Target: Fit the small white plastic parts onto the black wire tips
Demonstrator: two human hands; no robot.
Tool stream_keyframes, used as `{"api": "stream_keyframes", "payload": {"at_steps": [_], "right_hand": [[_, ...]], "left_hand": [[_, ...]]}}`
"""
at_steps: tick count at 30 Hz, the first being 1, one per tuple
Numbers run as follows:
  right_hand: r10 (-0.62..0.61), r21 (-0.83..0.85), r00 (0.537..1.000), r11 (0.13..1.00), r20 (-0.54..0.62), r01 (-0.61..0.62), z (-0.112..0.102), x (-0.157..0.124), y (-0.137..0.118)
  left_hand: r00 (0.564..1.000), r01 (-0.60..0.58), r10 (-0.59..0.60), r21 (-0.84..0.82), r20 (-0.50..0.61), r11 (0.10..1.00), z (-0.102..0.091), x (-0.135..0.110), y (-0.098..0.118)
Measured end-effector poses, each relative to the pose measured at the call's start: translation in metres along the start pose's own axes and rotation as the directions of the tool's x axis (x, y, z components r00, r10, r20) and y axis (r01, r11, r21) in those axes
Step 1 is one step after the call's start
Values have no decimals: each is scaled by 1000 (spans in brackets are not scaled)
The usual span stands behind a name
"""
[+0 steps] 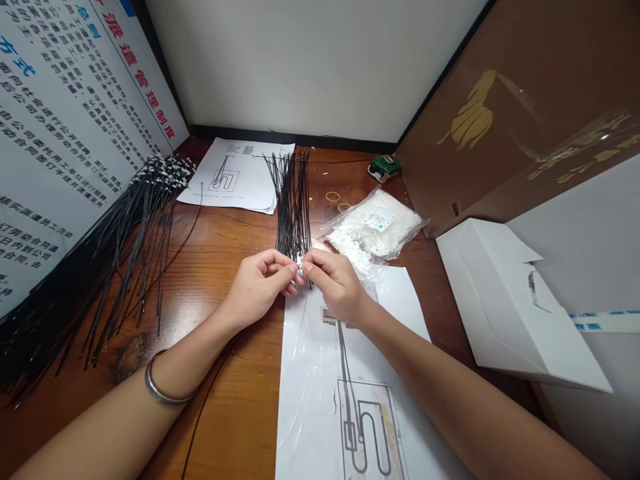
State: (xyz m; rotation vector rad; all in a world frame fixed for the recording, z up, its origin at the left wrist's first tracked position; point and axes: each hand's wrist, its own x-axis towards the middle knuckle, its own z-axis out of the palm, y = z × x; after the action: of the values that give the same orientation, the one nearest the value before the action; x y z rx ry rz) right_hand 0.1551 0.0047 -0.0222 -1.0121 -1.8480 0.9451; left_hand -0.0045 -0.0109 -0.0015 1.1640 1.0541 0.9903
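My left hand (pixel 260 283) and my right hand (pixel 334 283) meet at the middle of the wooden table (pixel 235 400). Both pinch a tiny white piece (pixel 300 270) between their fingertips. Just beyond the fingers lies a bundle of thin black wires (pixel 293 203), its near ends under my hands. A thin black wire (pixel 200 417) trails back from my left hand toward me. Under my right wrist is a sheet with a wiring drawing inside a clear sleeve (pixel 320 400). On my left wrist is a metal bangle (pixel 163 393).
A large heap of black wires with white ends (pixel 110 260) lies along the left poster board (pixel 55 133). A clear bag of white parts (pixel 377 227), a second drawing sheet (pixel 240 175), rubber bands (pixel 333 196), a green tape dispenser (pixel 385 167), and white and brown boxes (pixel 510 307) stand at the right.
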Motion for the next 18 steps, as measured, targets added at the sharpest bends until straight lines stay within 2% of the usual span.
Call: {"api": "stream_keyframes", "payload": {"at_steps": [9,18], "right_hand": [[-54,-65,999,996,-1,54,1,0,-1],[-33,15,997,999,71,32,-3,1,2]], "left_hand": [[999,29,-28,22,-14,999,0,1,-2],[999,22,-23,25,39,999,-1,1,-2]]}}
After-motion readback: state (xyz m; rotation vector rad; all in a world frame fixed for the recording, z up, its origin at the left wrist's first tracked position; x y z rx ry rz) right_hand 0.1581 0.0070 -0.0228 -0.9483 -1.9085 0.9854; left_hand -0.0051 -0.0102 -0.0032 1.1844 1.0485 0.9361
